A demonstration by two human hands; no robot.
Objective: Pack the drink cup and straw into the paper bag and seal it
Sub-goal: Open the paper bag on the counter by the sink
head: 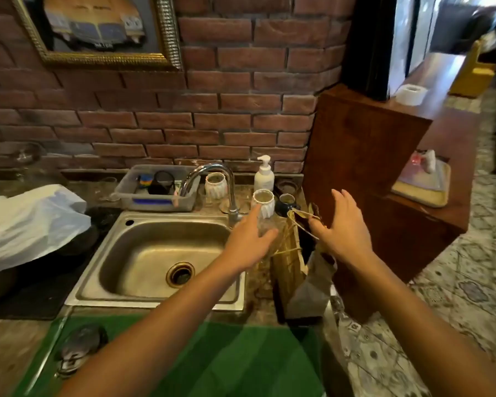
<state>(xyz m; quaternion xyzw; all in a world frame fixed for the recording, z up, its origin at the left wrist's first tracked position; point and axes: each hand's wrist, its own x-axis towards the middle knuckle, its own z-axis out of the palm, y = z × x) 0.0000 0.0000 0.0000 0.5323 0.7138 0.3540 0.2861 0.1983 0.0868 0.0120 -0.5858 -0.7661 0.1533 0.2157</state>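
Observation:
A brown paper bag (288, 270) with twine handles stands open on the counter just right of the sink. My left hand (248, 243) is at the bag's left side, with index finger and thumb curled around a faint, clear drink cup (265, 224) that is blurred and hard to make out. On the bag's right, my right hand (342, 234) pinches a twine handle (299, 214) between thumb and forefinger, its other fingers spread upward. I see no straw.
A steel sink (103, 270) with a tap (209, 170) lies to the left. Behind the bag stand white ribbed cups (265, 203), a dark mug (287, 203), a soap pump (264, 174) and a grey tub (155, 200). A wooden cabinet (364, 156) rises on the right.

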